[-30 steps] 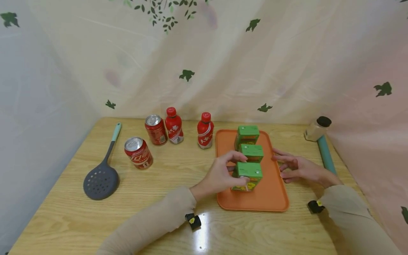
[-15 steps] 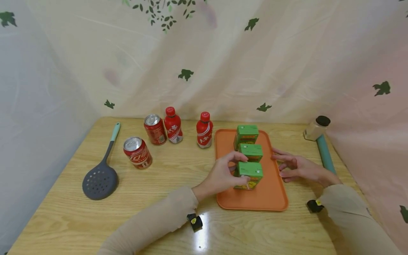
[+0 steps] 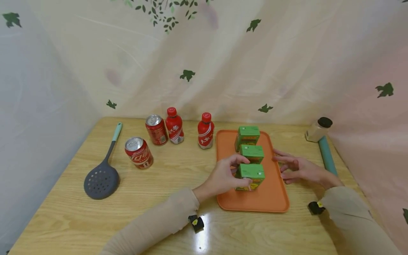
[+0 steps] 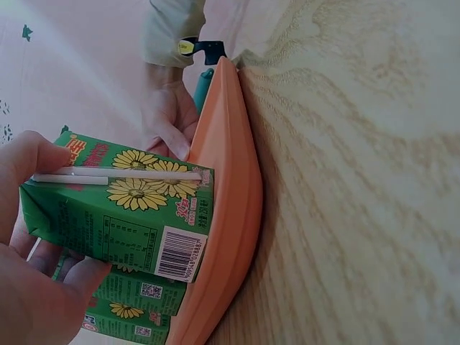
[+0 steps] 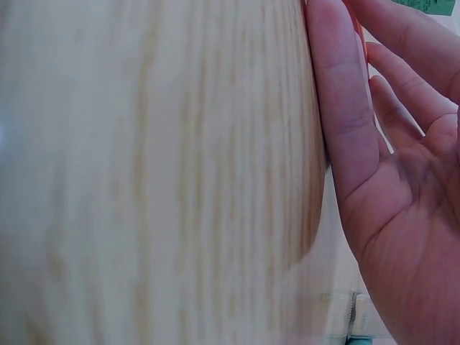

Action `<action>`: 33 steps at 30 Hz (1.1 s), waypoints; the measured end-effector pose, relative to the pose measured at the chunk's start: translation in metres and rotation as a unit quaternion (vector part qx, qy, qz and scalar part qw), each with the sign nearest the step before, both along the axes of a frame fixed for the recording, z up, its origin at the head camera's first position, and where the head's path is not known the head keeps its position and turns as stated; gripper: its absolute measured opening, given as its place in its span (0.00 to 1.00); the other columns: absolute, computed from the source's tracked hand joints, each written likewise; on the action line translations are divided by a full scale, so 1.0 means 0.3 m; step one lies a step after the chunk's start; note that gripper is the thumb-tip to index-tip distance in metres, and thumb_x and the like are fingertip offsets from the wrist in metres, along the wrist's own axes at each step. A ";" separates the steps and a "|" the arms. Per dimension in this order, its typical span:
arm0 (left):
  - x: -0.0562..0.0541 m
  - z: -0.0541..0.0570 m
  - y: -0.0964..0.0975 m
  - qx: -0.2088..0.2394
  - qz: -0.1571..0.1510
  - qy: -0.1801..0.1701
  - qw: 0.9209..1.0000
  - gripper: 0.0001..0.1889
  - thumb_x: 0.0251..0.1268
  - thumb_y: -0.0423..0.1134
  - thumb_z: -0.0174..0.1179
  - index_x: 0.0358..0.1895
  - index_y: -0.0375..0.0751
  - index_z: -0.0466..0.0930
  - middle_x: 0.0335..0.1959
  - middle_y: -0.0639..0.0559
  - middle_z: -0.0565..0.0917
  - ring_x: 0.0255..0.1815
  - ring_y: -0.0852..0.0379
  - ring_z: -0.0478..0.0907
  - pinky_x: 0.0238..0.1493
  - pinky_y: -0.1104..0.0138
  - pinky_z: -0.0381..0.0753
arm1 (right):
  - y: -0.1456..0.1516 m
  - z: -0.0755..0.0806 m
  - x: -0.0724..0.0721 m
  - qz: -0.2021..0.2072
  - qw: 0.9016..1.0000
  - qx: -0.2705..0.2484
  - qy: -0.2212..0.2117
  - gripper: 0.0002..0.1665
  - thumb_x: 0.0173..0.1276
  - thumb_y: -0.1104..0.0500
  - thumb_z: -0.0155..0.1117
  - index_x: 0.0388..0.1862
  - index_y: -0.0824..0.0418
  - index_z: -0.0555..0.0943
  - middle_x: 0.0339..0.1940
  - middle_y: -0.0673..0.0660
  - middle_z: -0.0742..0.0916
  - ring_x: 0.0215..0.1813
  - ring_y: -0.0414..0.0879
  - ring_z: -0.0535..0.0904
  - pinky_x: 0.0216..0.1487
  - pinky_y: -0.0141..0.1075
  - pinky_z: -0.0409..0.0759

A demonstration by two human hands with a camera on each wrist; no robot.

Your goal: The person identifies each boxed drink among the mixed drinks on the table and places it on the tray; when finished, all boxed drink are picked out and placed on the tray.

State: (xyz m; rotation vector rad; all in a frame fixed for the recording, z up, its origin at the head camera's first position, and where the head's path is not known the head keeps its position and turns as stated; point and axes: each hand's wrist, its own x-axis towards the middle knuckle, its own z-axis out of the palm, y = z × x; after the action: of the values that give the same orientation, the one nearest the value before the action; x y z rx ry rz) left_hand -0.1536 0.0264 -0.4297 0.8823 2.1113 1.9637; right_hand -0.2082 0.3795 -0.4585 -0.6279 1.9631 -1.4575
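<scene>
In the head view my left hand (image 3: 223, 177) pinches the nearest green drink carton (image 3: 251, 170) between thumb and fingers. That carton stands on an orange tray (image 3: 271, 200), in a column with a middle carton (image 3: 251, 151) and a back carton (image 3: 249, 131). The left wrist view shows the held carton (image 4: 144, 198) with a straw and yellow flowers on its side, its base at the tray rim (image 4: 233, 165). My right hand (image 3: 301, 170) rests its fingertips at the tray's right edge, fingers loosely extended. In the right wrist view the right hand (image 5: 402, 158) holds nothing.
Left of the tray stand two red bottles (image 3: 205, 132) and two red cans (image 3: 139, 154). A slotted skimmer (image 3: 102, 180) lies at the far left. At the back right are a black-lidded jar (image 3: 318, 129) and a teal rod-like thing (image 3: 326, 156). A curtain hangs behind.
My left hand has shifted the nearest carton slightly to the right on the tray, more in line with the others. The right hand has stayed at the tray edge.
</scene>
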 end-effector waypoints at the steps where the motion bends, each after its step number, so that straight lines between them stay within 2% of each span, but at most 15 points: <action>1: -0.001 -0.001 0.000 -0.001 0.000 -0.001 1.000 0.23 0.51 0.24 0.75 0.51 0.36 0.80 0.47 0.48 0.84 0.44 0.62 0.82 0.49 0.60 0.86 | 0.000 0.001 0.001 -0.001 1.000 0.002 0.001 0.42 0.74 0.70 0.60 0.80 0.70 0.53 0.80 0.38 0.60 0.56 0.43 0.78 0.47 0.46 0.87; 9: -0.007 0.001 0.002 -0.018 -0.003 -0.010 1.000 0.22 0.52 0.27 0.75 0.51 0.38 0.81 0.46 0.50 0.84 0.40 0.61 0.82 0.44 0.59 0.87 | 0.004 0.009 -0.002 0.007 1.000 -0.003 0.007 0.41 0.74 0.71 0.60 0.79 0.73 0.53 0.81 0.38 0.57 0.55 0.42 0.78 0.46 0.46 0.87; 14: -0.008 0.008 -0.008 -0.061 -0.005 -0.026 0.998 0.21 0.54 0.33 0.76 0.52 0.38 0.82 0.42 0.53 0.85 0.38 0.63 0.82 0.42 0.66 0.86 | 0.005 0.006 -0.009 0.013 1.000 -0.008 0.011 0.42 0.73 0.71 0.60 0.79 0.73 0.52 0.81 0.37 0.58 0.55 0.42 0.78 0.45 0.47 0.87; 18: -0.016 0.025 -0.039 -0.102 -0.026 -0.040 0.994 0.23 0.57 0.42 0.77 0.54 0.40 0.81 0.44 0.57 0.85 0.44 0.61 0.82 0.47 0.67 0.84 | 0.004 0.004 -0.021 0.010 1.000 0.001 0.015 0.42 0.73 0.70 0.61 0.80 0.72 0.52 0.80 0.35 0.60 0.55 0.41 0.78 0.45 0.47 0.87; 21: -0.021 0.052 -0.093 -0.150 -0.032 -0.027 0.988 0.27 0.60 0.49 0.75 0.59 0.43 0.79 0.51 0.58 0.83 0.52 0.57 0.80 0.54 0.63 0.82 | 0.001 0.006 -0.029 0.011 1.000 0.013 0.017 0.42 0.73 0.69 0.62 0.80 0.72 0.53 0.81 0.35 0.58 0.55 0.41 0.79 0.46 0.47 0.87; 24: -0.025 0.090 -0.170 -0.189 -0.025 0.030 0.981 0.27 0.63 0.50 0.72 0.62 0.43 0.78 0.56 0.55 0.82 0.56 0.55 0.79 0.58 0.57 0.81 | -0.007 0.022 -0.031 0.009 0.999 0.039 0.024 0.44 0.73 0.68 0.62 0.80 0.70 0.51 0.82 0.47 0.59 0.56 0.44 0.80 0.45 0.48 0.87; 26: -0.026 0.118 -0.232 -0.202 -0.012 0.102 0.974 0.24 0.66 0.47 0.71 0.61 0.42 0.79 0.57 0.53 0.83 0.57 0.54 0.79 0.58 0.56 0.80 | -0.018 0.051 -0.026 0.006 0.996 0.069 0.049 0.44 0.74 0.67 0.62 0.81 0.70 0.51 0.81 0.59 0.60 0.57 0.51 0.80 0.43 0.48 0.88; 28: -0.024 0.152 -0.298 -0.209 0.009 0.176 0.962 0.20 0.67 0.44 0.70 0.59 0.40 0.81 0.55 0.51 0.84 0.57 0.54 0.80 0.58 0.56 0.80 | -0.032 0.093 -0.016 -0.003 0.988 0.110 0.105 0.42 0.75 0.65 0.62 0.81 0.70 0.52 0.78 0.70 0.61 0.60 0.62 0.78 0.42 0.50 0.87; 30: -0.019 0.190 -0.367 -0.212 0.041 0.243 0.946 0.17 0.67 0.41 0.69 0.55 0.40 0.82 0.53 0.51 0.85 0.56 0.55 0.81 0.58 0.58 0.80 | -0.049 0.145 -0.001 -0.021 0.969 0.160 0.186 0.39 0.77 0.62 0.61 0.80 0.71 0.55 0.77 0.74 0.63 0.64 0.70 0.74 0.46 0.55 0.86; 31: -0.015 0.208 -0.402 -0.213 0.058 0.273 0.936 0.15 0.67 0.40 0.69 0.54 0.40 0.83 0.52 0.51 0.86 0.55 0.55 0.81 0.58 0.59 0.80 | -0.058 0.170 0.008 -0.034 0.955 0.183 0.232 0.38 0.78 0.61 0.60 0.79 0.71 0.58 0.76 0.74 0.65 0.66 0.72 0.71 0.49 0.57 0.84; 33: -0.009 0.247 -0.471 -0.215 0.096 0.322 0.917 0.14 0.65 0.38 0.71 0.51 0.40 0.84 0.51 0.51 0.86 0.55 0.55 0.81 0.57 0.59 0.81 | -0.077 0.218 0.023 -0.068 0.916 0.222 0.326 0.34 0.78 0.59 0.60 0.77 0.70 0.63 0.74 0.73 0.68 0.70 0.74 0.66 0.57 0.64 0.76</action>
State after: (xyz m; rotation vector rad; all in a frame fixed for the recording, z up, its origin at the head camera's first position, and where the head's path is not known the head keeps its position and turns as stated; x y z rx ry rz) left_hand -0.1562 -0.1150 -0.3557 1.3983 2.9222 1.2624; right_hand -0.2012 0.3563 -0.3933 -0.8480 2.7878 -0.8621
